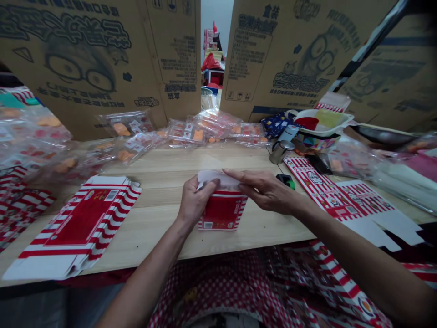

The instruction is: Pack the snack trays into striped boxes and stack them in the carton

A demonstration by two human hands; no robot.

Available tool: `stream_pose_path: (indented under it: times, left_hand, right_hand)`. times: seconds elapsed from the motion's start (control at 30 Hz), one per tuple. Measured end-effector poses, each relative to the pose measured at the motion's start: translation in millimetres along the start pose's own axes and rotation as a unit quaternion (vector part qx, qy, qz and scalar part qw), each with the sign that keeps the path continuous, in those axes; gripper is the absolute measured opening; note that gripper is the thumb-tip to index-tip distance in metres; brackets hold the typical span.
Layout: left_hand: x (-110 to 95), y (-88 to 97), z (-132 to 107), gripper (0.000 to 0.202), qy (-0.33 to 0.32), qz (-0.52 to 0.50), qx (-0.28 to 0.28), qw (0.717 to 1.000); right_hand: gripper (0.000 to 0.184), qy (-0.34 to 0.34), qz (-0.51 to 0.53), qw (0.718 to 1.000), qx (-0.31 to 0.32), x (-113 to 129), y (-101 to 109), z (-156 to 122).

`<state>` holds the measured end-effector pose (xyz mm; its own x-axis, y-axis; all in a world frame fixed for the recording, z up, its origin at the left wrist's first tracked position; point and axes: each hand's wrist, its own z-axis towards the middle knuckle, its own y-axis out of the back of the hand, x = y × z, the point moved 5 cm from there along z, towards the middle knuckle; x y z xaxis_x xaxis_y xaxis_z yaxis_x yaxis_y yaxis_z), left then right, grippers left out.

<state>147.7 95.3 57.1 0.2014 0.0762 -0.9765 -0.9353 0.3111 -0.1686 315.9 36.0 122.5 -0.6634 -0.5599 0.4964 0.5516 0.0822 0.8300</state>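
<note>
A red-and-white striped box [221,212] stands on the table in front of me, its white top flap [213,175] raised. My left hand [196,196] grips the box's upper left side, thumb over the top edge. At the upper right, my right hand [261,189] has its fingers extended along the flap and the box's top edge; its thumb lies near the corner. What is inside the box is hidden. To the left lies a stack of flattened striped boxes [80,216].
Clear packets with orange pieces [182,133] line the table's back below large cardboard cartons [99,59]. On the right are a metal cup [281,152], a white basket [343,119] and flat printed cartons [367,200]. The wooden table's [153,248] front edge is close to me.
</note>
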Motion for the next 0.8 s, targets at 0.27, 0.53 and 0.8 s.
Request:
stream_pose_path:
  times: [0.27, 0.53, 0.8]
  left_hand:
    - [-1.6, 9.8, -4.2, 0.051, 0.000, -0.110, 0.156, 0.982]
    - [1.7, 9.3, -11.2, 0.034, -0.078, 0.045, 0.113, 0.990]
    - [5.6, 8.2, -23.3, 0.035, -0.125, 0.118, 0.008, 0.985]
  right_hand:
    - [0.043, 0.049, 0.061, 0.997, 0.003, -5.9, -10.9, -19.0]
    - [0.038, -0.111, 0.257, 0.959, -0.042, -16.1, -10.4, -19.6]
    - [0.036, -0.187, 0.222, 0.955, -0.051, -21.8, -10.8, -17.3]
